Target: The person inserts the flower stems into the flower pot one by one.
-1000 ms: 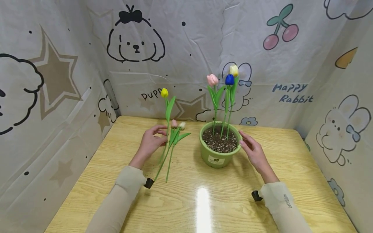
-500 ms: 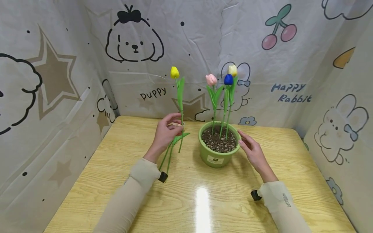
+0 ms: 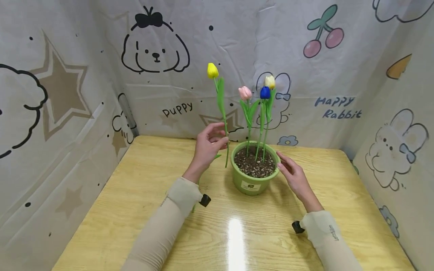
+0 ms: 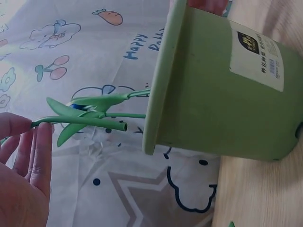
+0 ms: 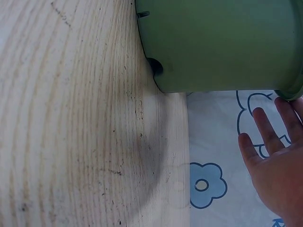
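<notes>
My left hand (image 3: 211,145) pinches the green stem of a yellow artificial tulip (image 3: 212,70), held upright just left of the flower pot (image 3: 251,184). In the left wrist view the stem's cut end (image 4: 122,126) points toward the pot's rim. Pink (image 3: 245,93), blue (image 3: 265,92) and cream (image 3: 270,81) tulips stand in the dark soil (image 3: 255,170) of the green pot. My right hand (image 3: 294,177) touches the pot's right rim with its fingertips; in the right wrist view its fingers (image 5: 267,130) are extended. The left hand and forearm mostly hide the tulips lying on the table.
The wooden table (image 3: 271,241) carries the pot, with patterned cloth (image 3: 162,45) hanging close behind and at both sides. A green leaf tip (image 3: 217,156) of a lying tulip shows beside the left hand. Small dark specks lie on the table near the pot.
My left hand has lifted the yellow tulip off the table and carried it up and right, close to the pot. The right hand has stayed at the rim.
</notes>
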Tool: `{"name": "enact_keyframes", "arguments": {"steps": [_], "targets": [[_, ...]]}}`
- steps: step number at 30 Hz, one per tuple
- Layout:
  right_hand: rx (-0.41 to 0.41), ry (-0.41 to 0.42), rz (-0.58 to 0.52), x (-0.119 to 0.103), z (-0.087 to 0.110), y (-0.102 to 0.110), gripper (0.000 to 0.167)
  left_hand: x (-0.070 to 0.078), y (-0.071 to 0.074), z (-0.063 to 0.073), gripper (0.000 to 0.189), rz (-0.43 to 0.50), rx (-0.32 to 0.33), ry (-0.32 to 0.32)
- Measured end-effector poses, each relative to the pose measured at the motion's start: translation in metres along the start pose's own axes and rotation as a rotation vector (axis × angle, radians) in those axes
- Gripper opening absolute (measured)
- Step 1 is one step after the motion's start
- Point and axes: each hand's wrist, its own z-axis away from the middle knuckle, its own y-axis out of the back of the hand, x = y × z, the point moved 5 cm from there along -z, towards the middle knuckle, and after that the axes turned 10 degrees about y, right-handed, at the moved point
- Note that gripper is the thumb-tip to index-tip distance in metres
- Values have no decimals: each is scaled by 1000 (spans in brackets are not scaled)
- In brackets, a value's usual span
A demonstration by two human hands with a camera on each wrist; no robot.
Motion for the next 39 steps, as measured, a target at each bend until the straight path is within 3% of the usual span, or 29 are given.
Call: {"name": "enact_keyframes", "arguments": {"steps": [7, 15, 22, 27, 39], "targets": [[-12, -3, 6, 3, -1, 2, 51, 5, -8, -8, 45, 7, 14, -30], [-13, -19, 32, -1, -1, 7, 51, 4, -25, -22, 46, 81, 12, -47], [-13, -6, 41, 2, -1, 7, 50, 1, -37, -28, 44, 40, 10, -79], [-5, 7, 18, 2, -2, 5, 50, -4, -39, -30, 43, 20, 16, -80], [-11, -5, 31, -2, 0, 2, 50, -30, -43, -33, 42, -18, 2, -19]]}}
